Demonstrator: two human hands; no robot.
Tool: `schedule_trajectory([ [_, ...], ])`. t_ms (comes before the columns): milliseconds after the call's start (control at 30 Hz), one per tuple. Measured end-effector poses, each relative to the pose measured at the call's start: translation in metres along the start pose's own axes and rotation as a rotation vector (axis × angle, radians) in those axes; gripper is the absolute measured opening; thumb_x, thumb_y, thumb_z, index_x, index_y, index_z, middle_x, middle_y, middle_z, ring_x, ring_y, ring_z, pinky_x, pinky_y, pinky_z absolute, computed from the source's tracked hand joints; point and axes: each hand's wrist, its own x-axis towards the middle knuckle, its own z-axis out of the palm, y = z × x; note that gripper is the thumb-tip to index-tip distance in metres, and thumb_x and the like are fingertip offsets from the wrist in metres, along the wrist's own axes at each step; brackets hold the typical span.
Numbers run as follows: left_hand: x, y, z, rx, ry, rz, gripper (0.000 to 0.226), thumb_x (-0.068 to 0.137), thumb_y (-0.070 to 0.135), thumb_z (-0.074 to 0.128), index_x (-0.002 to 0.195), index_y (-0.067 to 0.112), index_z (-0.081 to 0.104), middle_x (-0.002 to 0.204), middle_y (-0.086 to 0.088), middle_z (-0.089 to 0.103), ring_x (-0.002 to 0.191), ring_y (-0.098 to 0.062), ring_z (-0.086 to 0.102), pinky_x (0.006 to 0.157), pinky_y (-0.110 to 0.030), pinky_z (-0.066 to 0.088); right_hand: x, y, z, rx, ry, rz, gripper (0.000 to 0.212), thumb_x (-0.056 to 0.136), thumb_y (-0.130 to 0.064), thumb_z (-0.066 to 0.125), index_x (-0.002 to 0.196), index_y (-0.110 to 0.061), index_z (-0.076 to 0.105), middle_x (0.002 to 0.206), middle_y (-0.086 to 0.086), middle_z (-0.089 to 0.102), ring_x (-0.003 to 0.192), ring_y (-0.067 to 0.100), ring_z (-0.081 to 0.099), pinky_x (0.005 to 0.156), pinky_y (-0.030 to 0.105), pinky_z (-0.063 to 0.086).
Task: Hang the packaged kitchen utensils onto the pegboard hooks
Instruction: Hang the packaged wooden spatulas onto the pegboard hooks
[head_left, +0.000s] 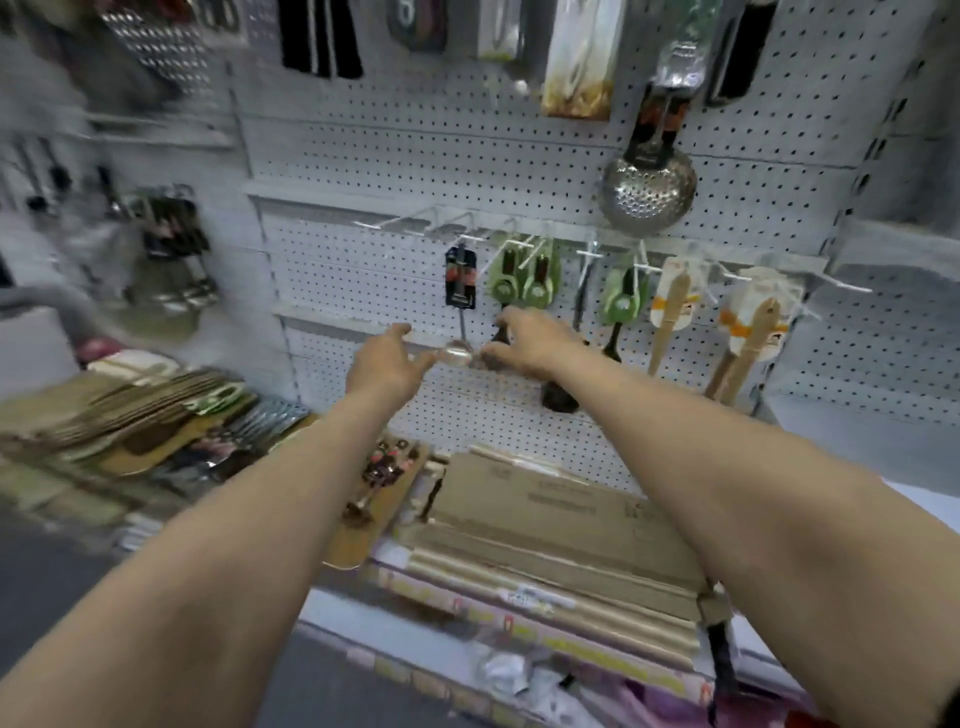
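Observation:
A packaged steel spoon (460, 278) with a black card hangs from a hook on the white pegboard (415, 156). Its shiny bowl (457, 356) dangles between my two hands. My left hand (387, 364) is spread, its fingertips at the bowl's left side. My right hand (530, 338) is on the bowl's right side with loosely curled fingers, partly covering a black utensil handle. Neither hand is clearly closed around the spoon. To the right hang green-carded utensils (524, 275) and packaged wooden spatulas (672, 306).
Bare hooks (395, 223) jut out left of the spoon. A steel skimmer (647, 195) hangs above right. Below, flat cardboard boxes (545, 514) and a tray of packaged utensils (384, 478) lie on the shelf. A blurred pile of packaged utensils (156, 426) lies at the left.

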Motion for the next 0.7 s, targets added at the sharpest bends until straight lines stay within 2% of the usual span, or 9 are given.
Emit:
schedule_trajectory([
  [133,-0.002,-0.068,-0.09,0.169,0.097,-0.029,0.069,0.086,0.048,0.07,0.145,0.024,0.043,0.139,-0.012,0.055,0.127,-0.035,0.05,0.1,-0.048,0.048,0.019,-0.101,0.012,-0.036,0.022,-0.142,0.061,0.094,-0.054,0.061,0.145,-0.023,0.048,0.145,0.008,0.054,0.129,0.03,0.053,0.098,0.043,0.05],
  [200,-0.005,-0.096,-0.128,0.253,0.138,-0.042,0.07,0.086,0.046,0.071,0.146,0.024,0.043,0.139,-0.014,0.054,0.127,-0.036,0.05,0.101,-0.047,0.047,0.03,-0.148,0.022,-0.025,0.02,-0.201,0.063,0.092,-0.055,0.063,0.144,-0.023,0.048,0.145,0.008,0.052,0.129,0.03,0.052,0.098,0.043,0.049],
  [400,0.012,-0.182,-0.21,0.366,0.25,-0.138,0.067,0.085,0.049,0.07,0.143,0.026,0.046,0.138,-0.015,0.054,0.127,-0.037,0.048,0.1,-0.049,0.046,0.073,-0.271,0.058,0.007,-0.015,-0.338,0.061,0.094,-0.056,0.059,0.144,-0.021,0.048,0.141,0.009,0.053,0.123,0.029,0.054,0.082,0.036,0.044],
  [567,0.047,-0.263,-0.257,0.385,0.294,-0.232,0.065,0.086,0.054,0.065,0.143,0.028,0.045,0.136,-0.012,0.055,0.126,-0.036,0.049,0.097,-0.051,0.048,0.131,-0.362,0.089,0.078,-0.036,-0.434,0.061,0.096,-0.054,0.058,0.145,-0.019,0.047,0.146,0.008,0.052,0.13,0.029,0.052,0.096,0.04,0.046],
  [700,0.099,-0.329,-0.301,0.364,0.303,-0.293,0.063,0.085,0.056,0.064,0.14,0.029,0.048,0.131,-0.012,0.056,0.123,-0.034,0.05,0.096,-0.052,0.048,0.202,-0.436,0.113,0.14,-0.053,-0.481,0.064,0.093,-0.054,0.06,0.144,-0.018,0.048,0.144,0.009,0.055,0.128,0.031,0.053,0.099,0.04,0.047],
])
